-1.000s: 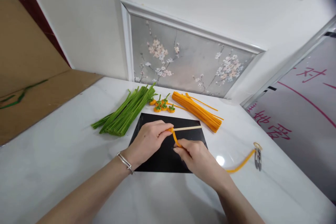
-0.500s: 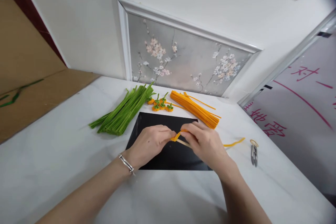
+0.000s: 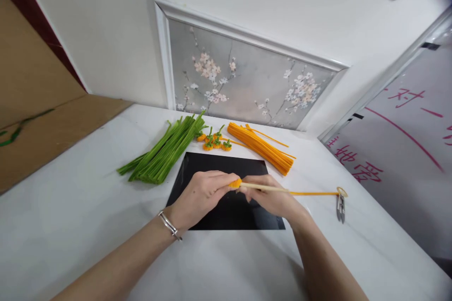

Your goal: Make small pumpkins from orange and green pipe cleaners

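Observation:
My left hand (image 3: pixel 201 194) pinches an orange pipe cleaner coil (image 3: pixel 235 183) wound around one end of a thin wooden stick (image 3: pixel 266 187). From there the stick points right, passing over the fingers of my right hand (image 3: pixel 277 201). Those fingers are closed just beside the coil, on the orange pipe cleaner (image 3: pixel 314 193), whose straight tail runs out to the right past the wrist. The exact grip of the right fingertips is partly hidden under the stick. Both hands are above a black mat (image 3: pixel 226 216).
Green pipe cleaners (image 3: pixel 164 155) lie bundled at the left, orange ones (image 3: pixel 261 148) at the back right. Between them sit several small orange persimmon-like pieces (image 3: pixel 215 141) with green tops. Thread snips (image 3: pixel 341 204) lie at the right. A wall panel (image 3: pixel 247 75) rises behind the white table (image 3: pixel 88 225).
The orange strand has been drawn round the stick's end into a compact coil. My right hand has shifted below the stick, which now shows in front of it, and the tail has straightened rightward.

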`<action>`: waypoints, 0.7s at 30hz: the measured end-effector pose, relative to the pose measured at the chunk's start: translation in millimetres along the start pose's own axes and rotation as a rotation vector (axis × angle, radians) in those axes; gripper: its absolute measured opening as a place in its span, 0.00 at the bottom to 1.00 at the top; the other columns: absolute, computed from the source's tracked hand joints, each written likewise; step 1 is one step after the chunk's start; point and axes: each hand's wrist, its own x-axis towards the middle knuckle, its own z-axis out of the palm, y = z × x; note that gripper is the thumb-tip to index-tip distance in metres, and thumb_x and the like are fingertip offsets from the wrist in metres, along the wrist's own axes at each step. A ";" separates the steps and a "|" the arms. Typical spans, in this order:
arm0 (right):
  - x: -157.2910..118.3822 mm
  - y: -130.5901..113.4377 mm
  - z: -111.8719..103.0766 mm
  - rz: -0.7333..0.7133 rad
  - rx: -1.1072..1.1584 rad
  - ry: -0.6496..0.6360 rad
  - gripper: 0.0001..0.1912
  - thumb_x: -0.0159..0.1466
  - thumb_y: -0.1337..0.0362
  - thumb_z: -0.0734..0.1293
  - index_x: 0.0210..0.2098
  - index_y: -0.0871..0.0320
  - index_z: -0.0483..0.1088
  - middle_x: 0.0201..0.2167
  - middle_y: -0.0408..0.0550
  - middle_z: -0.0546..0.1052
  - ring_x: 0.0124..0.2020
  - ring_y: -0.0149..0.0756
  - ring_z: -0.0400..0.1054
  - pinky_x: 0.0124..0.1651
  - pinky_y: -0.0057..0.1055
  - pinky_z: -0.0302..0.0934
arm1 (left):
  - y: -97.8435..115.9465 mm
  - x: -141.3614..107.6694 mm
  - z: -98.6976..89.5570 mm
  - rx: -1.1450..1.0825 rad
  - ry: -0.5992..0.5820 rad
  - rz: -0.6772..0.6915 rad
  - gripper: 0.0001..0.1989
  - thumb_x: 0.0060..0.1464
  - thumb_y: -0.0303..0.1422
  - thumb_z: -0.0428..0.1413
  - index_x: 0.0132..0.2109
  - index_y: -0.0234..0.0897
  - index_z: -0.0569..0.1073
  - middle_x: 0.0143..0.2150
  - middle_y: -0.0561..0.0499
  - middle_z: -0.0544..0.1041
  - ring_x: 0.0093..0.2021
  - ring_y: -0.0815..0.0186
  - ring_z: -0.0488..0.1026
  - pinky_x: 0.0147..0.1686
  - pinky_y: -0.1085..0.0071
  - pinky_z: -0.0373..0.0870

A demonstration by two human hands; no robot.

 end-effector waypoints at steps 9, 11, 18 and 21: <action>-12.5 -25.9 23.3 -0.027 -0.286 0.008 0.08 0.67 0.66 0.59 0.31 0.56 0.64 0.24 0.39 0.68 0.25 0.29 0.63 0.29 0.25 0.53 | -6.7 -1.5 1.3 0.065 0.050 -0.085 0.14 0.61 0.25 0.51 0.49 0.37 0.77 0.44 0.48 0.82 0.42 0.65 0.80 0.42 0.73 0.77; -13.7 -27.9 24.6 -0.023 -0.374 0.063 0.10 0.68 0.65 0.58 0.30 0.56 0.63 0.25 0.41 0.69 0.25 0.31 0.64 0.29 0.26 0.52 | -7.3 -1.7 1.2 0.116 0.040 -0.079 0.14 0.61 0.25 0.50 0.50 0.36 0.77 0.44 0.48 0.82 0.41 0.65 0.80 0.41 0.72 0.78; -12.3 -25.4 24.3 0.072 -0.136 0.242 0.13 0.70 0.57 0.55 0.36 0.55 0.67 0.18 0.38 0.68 0.19 0.30 0.63 0.25 0.24 0.55 | -12.0 -5.4 4.6 0.296 -0.017 -0.020 0.14 0.63 0.27 0.49 0.51 0.35 0.75 0.42 0.47 0.82 0.37 0.64 0.81 0.36 0.71 0.78; -11.4 -23.2 26.1 0.113 -0.105 0.370 0.10 0.68 0.57 0.58 0.42 0.55 0.66 0.16 0.36 0.68 0.17 0.31 0.64 0.23 0.25 0.57 | -13.3 -7.5 6.4 0.329 -0.032 -0.010 0.14 0.63 0.26 0.48 0.51 0.35 0.75 0.42 0.47 0.82 0.36 0.65 0.80 0.33 0.72 0.77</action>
